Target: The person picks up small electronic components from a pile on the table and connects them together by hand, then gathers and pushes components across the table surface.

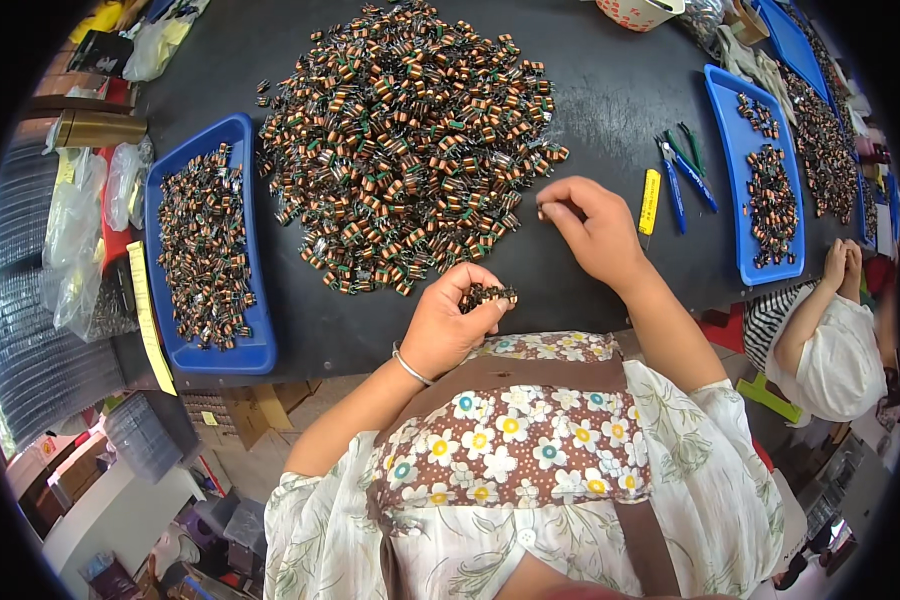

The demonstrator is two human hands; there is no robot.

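Dark and wide, the desk carries a big heap of small copper-wound coils at 12 o'clock from my hands. My left hand is near the desk edge, its fingers clenched around a small bunch of coils. My right hand is at 2 o'clock from the left one, and its fingers pinch together at the rim of the heap; what they grasp I cannot tell. At 9 o'clock a blue tray holds more coils. At 3 o'clock lie a yellow tool, blue and green cutters and another blue tray. Beside it another person's hands are together.
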